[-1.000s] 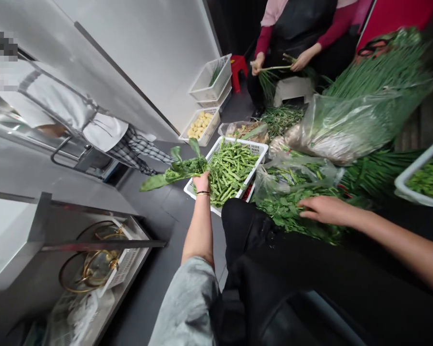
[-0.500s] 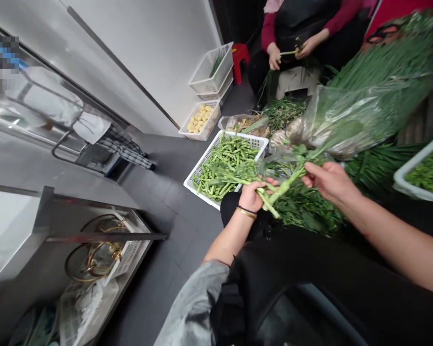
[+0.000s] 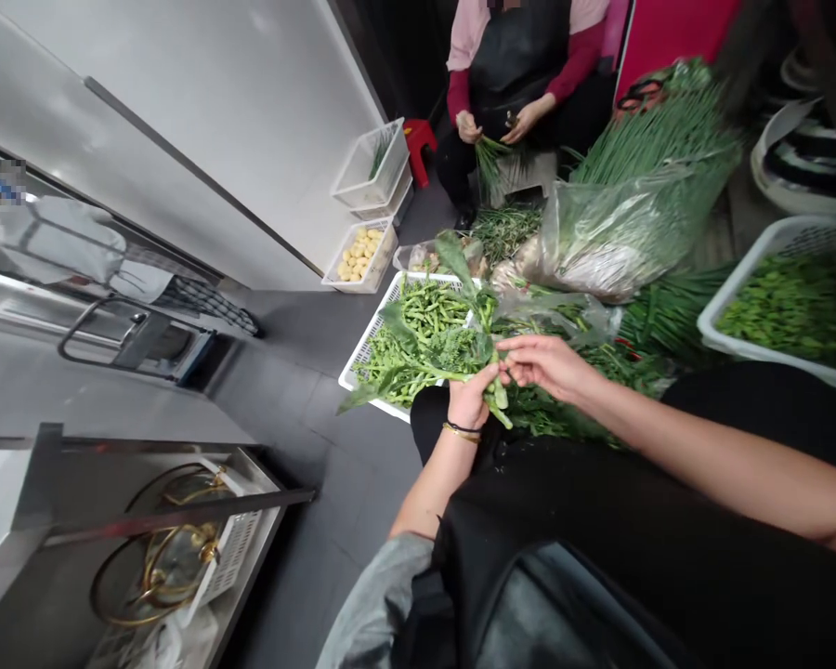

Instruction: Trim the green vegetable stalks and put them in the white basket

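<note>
The left hand point(image 3: 470, 400), with a thin bracelet point(image 3: 460, 430) at its wrist, is closed around the lower stem of a leafy stalk point(image 3: 451, 349) and holds it over the person's dark lap. The stalk's broad leaves fan up and out to the left above a white basket point(image 3: 372, 327). The right hand point(image 3: 547, 364) meets it from the other side, thumb and fingertips point(image 3: 507, 370) pinched narrowly on the same stem just beside the left hand's knuckles, the remaining fingers loosely curled. The cut end of the stem pokes down below the left hand. The basket on the grey floor is full of trimmed green stems point(image 3: 428, 305). To the right of it lies a loose pile of leafy greens point(image 3: 564, 420), partly under a clear plastic bag point(image 3: 599, 243) holding more produce. Long thin green stalks point(image 3: 659, 130) lie across the bag's top. At the far right a second white basket point(image 3: 742, 269) holds more cut greens. Across the floor a co-worker in a dark apron point(image 3: 519, 56) with red sleeves sits holding a small bundle of greens point(image 3: 489, 156) in both hands, beside a red stool point(image 3: 418, 139). Against the steel cabinet stand stacked white crates point(image 3: 364, 175) and a crate of pale yellow pieces point(image 3: 360, 255).
</note>
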`<state>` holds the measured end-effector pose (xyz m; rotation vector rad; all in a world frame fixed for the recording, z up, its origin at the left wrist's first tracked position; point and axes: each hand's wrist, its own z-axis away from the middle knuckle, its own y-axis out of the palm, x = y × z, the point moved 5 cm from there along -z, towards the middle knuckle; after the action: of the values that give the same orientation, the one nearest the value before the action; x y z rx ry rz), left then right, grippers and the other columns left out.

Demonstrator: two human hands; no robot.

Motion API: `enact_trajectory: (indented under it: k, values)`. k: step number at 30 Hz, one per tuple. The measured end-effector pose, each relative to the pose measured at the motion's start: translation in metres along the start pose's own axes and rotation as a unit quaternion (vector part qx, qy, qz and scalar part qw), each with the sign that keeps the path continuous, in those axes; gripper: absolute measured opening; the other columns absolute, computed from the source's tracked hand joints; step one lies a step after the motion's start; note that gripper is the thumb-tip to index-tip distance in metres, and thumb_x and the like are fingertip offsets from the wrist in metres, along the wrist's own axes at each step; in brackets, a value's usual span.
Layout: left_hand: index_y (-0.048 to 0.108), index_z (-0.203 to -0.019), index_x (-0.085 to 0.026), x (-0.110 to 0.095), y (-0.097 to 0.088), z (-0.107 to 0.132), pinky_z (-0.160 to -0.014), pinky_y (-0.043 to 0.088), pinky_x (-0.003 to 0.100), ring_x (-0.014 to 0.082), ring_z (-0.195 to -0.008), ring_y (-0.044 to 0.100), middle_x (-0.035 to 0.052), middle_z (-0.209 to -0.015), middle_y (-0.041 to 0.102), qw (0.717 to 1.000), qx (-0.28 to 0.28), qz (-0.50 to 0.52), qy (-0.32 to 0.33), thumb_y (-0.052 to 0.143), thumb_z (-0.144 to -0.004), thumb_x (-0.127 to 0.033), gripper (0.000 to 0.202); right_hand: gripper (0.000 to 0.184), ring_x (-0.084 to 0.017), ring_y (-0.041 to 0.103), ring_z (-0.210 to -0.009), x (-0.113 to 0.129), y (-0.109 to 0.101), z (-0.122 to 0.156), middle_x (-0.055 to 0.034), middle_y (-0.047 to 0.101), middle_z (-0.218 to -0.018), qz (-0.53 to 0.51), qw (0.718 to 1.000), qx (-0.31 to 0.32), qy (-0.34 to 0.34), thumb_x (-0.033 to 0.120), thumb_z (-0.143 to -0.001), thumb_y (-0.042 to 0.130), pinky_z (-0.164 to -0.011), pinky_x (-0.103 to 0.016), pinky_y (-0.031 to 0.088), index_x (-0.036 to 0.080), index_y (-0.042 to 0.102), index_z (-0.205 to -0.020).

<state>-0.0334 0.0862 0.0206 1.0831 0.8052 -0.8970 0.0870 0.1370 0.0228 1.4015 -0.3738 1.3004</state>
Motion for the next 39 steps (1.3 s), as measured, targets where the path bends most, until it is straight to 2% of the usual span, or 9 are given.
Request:
enact_trajectory:
  k: [3, 7, 11, 14, 20, 26, 34, 37, 39]
  values:
    - [0.068, -0.074, -0.012, 0.001, -0.003, 0.000, -0.049, 0.043, 0.023, 0.0113, -0.051, 0.055, 0.0032, -0.059, 0.062, 0.999, 0.020, -0.030, -0.005, 0.074, -0.061, -0.039, 0.030, 0.033, -0.011, 0.050, -0.045, 0.014, -0.004, 0.006, 0.0020, 0.057, -0.054, 0.141, 0.988, -0.016, -0.058, 0.048, -0.074, 0.063, -0.044, -0.024, 0.041, 0.018, 0.059, -0.085]
    - [0.067, -0.066, -0.018, 0.000, -0.004, 0.008, -0.066, 0.050, 0.028, 0.0128, -0.061, 0.059, 0.0015, -0.065, 0.065, 0.986, -0.050, -0.134, 0.081, 0.076, -0.061, -0.027, 0.013, 0.035, -0.010, 0.043, -0.044, 0.051, -0.009, -0.002, 0.0031, 0.050, -0.045, 0.413, 0.892, -0.093, -0.161, 0.050, -0.074, 0.061, -0.048, -0.024, 0.034, 0.019, 0.050, -0.061]
    - [0.065, -0.068, -0.018, 0.005, 0.002, 0.009, -0.066, 0.050, 0.027, 0.0118, -0.059, 0.059, -0.0005, -0.067, 0.065, 0.990, -0.060, -0.105, 0.076, 0.077, -0.059, -0.023, 0.016, 0.028, -0.014, 0.050, -0.054, 0.053, 0.002, 0.009, 0.0002, 0.054, -0.052, 0.450, 0.856, -0.119, -0.226, 0.042, -0.075, 0.059, -0.056, -0.027, 0.038, 0.021, 0.049, -0.060]
    - [0.064, -0.071, -0.015, 0.005, 0.002, 0.008, -0.052, 0.047, 0.025, 0.0109, -0.049, 0.056, 0.0009, -0.062, 0.063, 0.998, -0.049, -0.009, 0.023, 0.076, -0.058, -0.029, 0.023, 0.023, -0.017, 0.055, -0.064, 0.038, 0.010, 0.029, -0.0030, 0.059, -0.063, 0.411, 0.867, -0.057, -0.275, 0.041, -0.074, 0.060, -0.064, -0.029, 0.043, 0.022, 0.055, -0.063]
    - [0.066, -0.073, -0.011, -0.001, 0.012, 0.019, -0.048, 0.044, 0.022, 0.0110, -0.052, 0.058, 0.0062, -0.070, 0.066, 1.000, 0.017, -0.015, 0.000, 0.076, -0.060, -0.032, 0.026, 0.040, -0.013, 0.050, -0.043, 0.031, -0.009, 0.005, -0.0020, 0.056, -0.052, 0.274, 0.955, -0.010, -0.110, 0.056, -0.079, 0.052, -0.045, -0.027, 0.041, 0.019, 0.051, -0.064]
    - [0.061, -0.073, -0.010, 0.008, 0.011, 0.013, -0.049, 0.041, 0.023, 0.0101, -0.050, 0.053, 0.0053, -0.064, 0.061, 0.994, -0.023, 0.092, -0.060, 0.070, -0.065, -0.029, 0.022, 0.035, -0.016, 0.054, -0.057, 0.042, 0.006, 0.027, -0.0044, 0.055, -0.057, 0.434, 0.840, -0.091, -0.313, 0.050, -0.074, 0.058, -0.056, -0.029, 0.043, 0.019, 0.050, -0.057]
    - [0.055, -0.066, -0.013, 0.012, 0.011, 0.019, -0.041, 0.031, 0.022, 0.0058, -0.041, 0.035, 0.0023, -0.059, 0.051, 0.971, 0.096, 0.175, -0.134, 0.056, -0.075, -0.036, 0.025, 0.042, -0.012, 0.050, -0.044, 0.020, 0.004, 0.007, -0.0016, 0.055, -0.056, 0.192, 0.975, 0.090, -0.064, 0.057, -0.075, 0.057, -0.041, -0.025, 0.040, 0.017, 0.051, -0.064]
    - [0.060, -0.073, -0.011, 0.016, 0.017, 0.021, -0.047, 0.037, 0.025, 0.0096, -0.047, 0.046, 0.0040, -0.060, 0.054, 0.980, 0.111, 0.118, -0.114, 0.063, -0.071, -0.039, 0.028, 0.040, -0.012, 0.046, -0.041, 0.032, 0.003, -0.002, -0.0022, 0.051, -0.047, 0.290, 0.953, 0.014, -0.091, 0.050, -0.080, 0.053, -0.043, -0.026, 0.037, 0.017, 0.050, -0.058]
    - [0.061, -0.077, -0.011, 0.013, 0.017, 0.020, -0.050, 0.039, 0.025, 0.0116, -0.052, 0.051, 0.0041, -0.062, 0.057, 0.989, 0.079, 0.090, -0.085, 0.069, -0.067, -0.034, 0.026, 0.034, -0.013, 0.049, -0.047, 0.041, 0.005, 0.003, -0.0042, 0.053, -0.051, 0.416, 0.886, -0.065, -0.193, 0.042, -0.082, 0.052, -0.048, -0.027, 0.037, 0.017, 0.051, -0.059]
